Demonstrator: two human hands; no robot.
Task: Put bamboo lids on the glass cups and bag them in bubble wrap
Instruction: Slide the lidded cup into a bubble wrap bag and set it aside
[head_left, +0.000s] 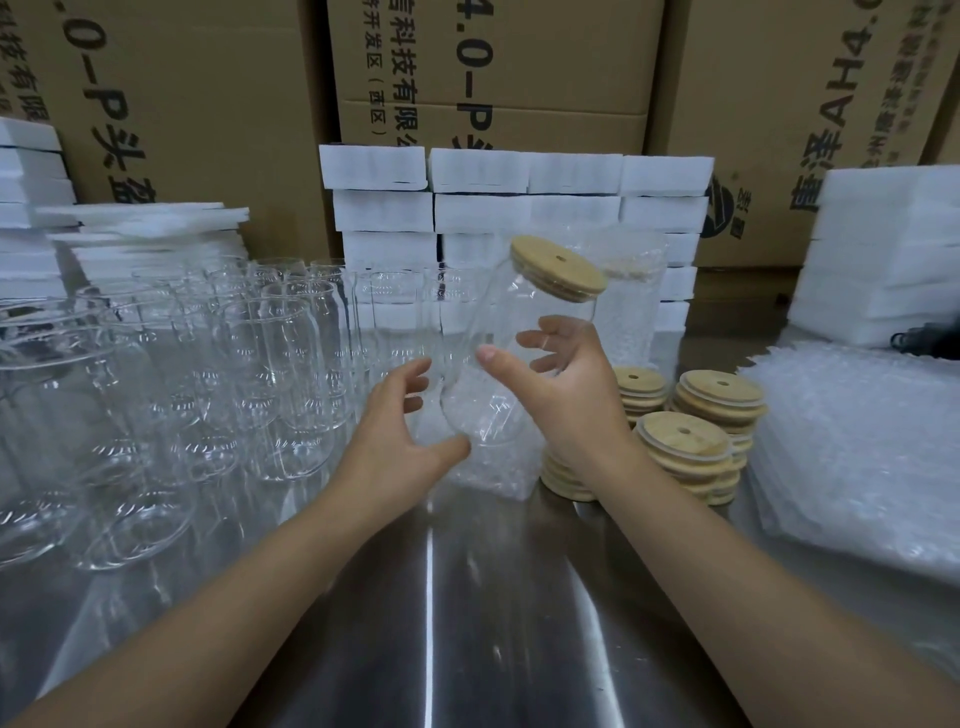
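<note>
A clear glass cup (498, 364) with a bamboo lid (558, 267) on its mouth hangs tilted above the steel table, lid end up and to the right. My right hand (556, 389) grips its side, thumb in front and fingers behind. My left hand (400, 431) is at the cup's base with fingers spread and the thumb touching the bottom edge. Stacks of bamboo lids (696, 436) stand just right of my right hand. A pile of bubble wrap bags (857, 457) lies at the right. A bagged cup (631, 301) stands behind the held one.
Several bare glass cups (218, 364) crowd the left half of the steel table (467, 597). White foam blocks (519, 208) are stacked at the back, left and right, in front of cardboard cartons (493, 67). A bubble wrap bag (488, 473) lies under the held cup.
</note>
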